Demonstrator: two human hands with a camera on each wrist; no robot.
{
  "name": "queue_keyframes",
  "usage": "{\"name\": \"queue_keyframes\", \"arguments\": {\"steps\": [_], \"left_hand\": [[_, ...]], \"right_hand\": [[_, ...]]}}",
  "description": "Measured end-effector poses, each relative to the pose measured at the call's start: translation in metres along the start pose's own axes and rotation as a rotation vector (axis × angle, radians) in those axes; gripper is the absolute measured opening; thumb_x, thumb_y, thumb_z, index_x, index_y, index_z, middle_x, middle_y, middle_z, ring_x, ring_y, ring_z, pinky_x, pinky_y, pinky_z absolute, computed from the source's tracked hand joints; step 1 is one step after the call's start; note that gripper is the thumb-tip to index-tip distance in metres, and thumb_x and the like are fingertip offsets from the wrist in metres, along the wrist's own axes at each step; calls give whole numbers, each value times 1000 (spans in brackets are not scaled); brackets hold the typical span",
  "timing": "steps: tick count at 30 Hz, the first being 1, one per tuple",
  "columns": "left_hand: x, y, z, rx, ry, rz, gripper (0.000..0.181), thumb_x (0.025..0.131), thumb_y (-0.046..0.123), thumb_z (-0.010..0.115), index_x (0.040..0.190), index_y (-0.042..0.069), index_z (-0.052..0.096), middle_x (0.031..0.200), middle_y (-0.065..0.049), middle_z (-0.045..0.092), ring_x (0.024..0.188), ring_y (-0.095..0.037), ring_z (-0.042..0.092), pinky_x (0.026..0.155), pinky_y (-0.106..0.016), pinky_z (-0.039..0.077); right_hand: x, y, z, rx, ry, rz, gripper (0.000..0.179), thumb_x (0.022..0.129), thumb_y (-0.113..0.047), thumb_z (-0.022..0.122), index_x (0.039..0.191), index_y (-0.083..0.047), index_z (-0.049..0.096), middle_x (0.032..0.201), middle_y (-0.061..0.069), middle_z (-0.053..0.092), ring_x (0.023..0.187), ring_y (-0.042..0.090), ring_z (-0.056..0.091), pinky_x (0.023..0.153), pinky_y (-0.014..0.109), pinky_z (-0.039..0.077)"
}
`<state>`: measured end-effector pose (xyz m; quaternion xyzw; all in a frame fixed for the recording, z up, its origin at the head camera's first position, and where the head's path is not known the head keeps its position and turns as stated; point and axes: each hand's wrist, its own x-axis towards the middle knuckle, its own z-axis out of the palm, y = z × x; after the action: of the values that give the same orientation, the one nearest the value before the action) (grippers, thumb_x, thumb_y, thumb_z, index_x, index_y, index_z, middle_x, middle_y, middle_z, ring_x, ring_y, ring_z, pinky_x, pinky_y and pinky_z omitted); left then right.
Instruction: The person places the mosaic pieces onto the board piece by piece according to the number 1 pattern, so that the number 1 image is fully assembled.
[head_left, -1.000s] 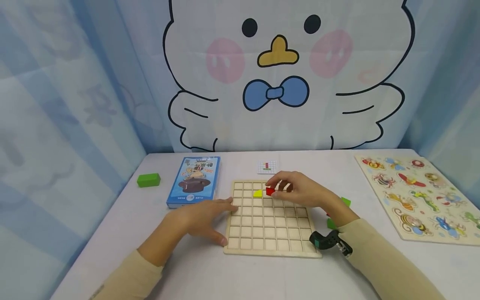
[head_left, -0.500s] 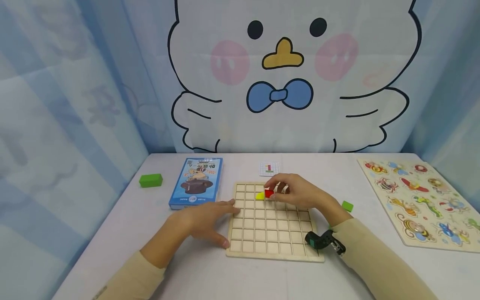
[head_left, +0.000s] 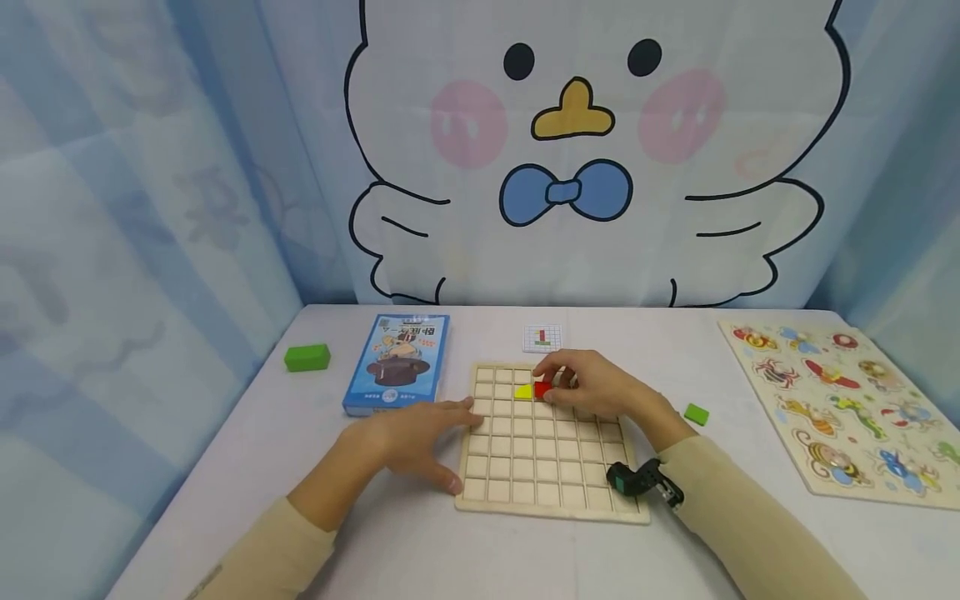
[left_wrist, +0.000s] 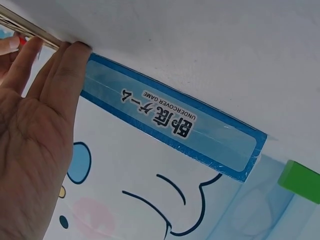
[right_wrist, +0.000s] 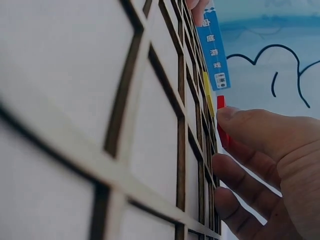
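Observation:
My right hand point(head_left: 596, 383) pinches a small red piece point(head_left: 542, 390) between thumb and fingers, over an upper row of the wooden grid board point(head_left: 551, 471). Right beside it on the left, a small yellow piece point(head_left: 523, 392) with a slanted edge lies on the grid. In the right wrist view the thumb presses on the red piece point(right_wrist: 221, 117), standing just past the yellow piece point(right_wrist: 208, 95). My left hand point(head_left: 412, 437) is spread at the board's left edge, with fingertips and thumb right at the rim. The left wrist view shows its fingers extended.
A blue game box point(head_left: 397, 362) stands left of the board, with a green block point(head_left: 307, 357) beyond it. A small pattern card point(head_left: 542, 337) lies behind the board. To the right are a small green piece point(head_left: 697, 414) and a wooden insect puzzle point(head_left: 847, 408).
My right hand has brought the red piece leftward and lower, closing the gap to the yellow piece. The left hand stays at the board's edge. The head view has shifted slightly.

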<state>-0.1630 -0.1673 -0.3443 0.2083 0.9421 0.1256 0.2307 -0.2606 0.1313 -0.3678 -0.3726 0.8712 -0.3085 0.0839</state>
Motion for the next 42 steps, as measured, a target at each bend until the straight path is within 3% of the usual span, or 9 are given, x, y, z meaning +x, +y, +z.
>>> {"name": "queue_keyframes", "arguments": {"steps": [6,19,37,42], "left_hand": [[0,-2,4,1,-13,8,89,79,52,85,155,32,44,171,5,23,157,-26,23,124,-52,28],[0,0,-1,17,-4,7,90,79,52,85,156,32,43,171,3,22,157,-25,22,124,-50,27],[0,-2,4,-7,-14,9,90,78,52,86,155,32,45,171,4,23,156,-27,24,124,-51,28],[1,-3,2,13,2,19,89,80,50,85,156,31,44,171,3,22,157,-25,23,125,-49,28]], "right_hand": [[-1,5,5,1,-5,-1,32,95,-15,74,125,-10,67,107,0,68,86,14,62,75,29,54],[1,10,4,-12,29,-17,30,95,-12,73,124,-9,68,104,0,70,85,13,62,75,29,53],[-4,13,2,-10,6,15,28,96,-13,73,123,-11,68,107,-5,74,94,11,67,85,30,58],[-7,11,-4,9,11,11,30,96,-11,72,126,-9,66,115,1,72,98,15,66,87,33,58]]}}
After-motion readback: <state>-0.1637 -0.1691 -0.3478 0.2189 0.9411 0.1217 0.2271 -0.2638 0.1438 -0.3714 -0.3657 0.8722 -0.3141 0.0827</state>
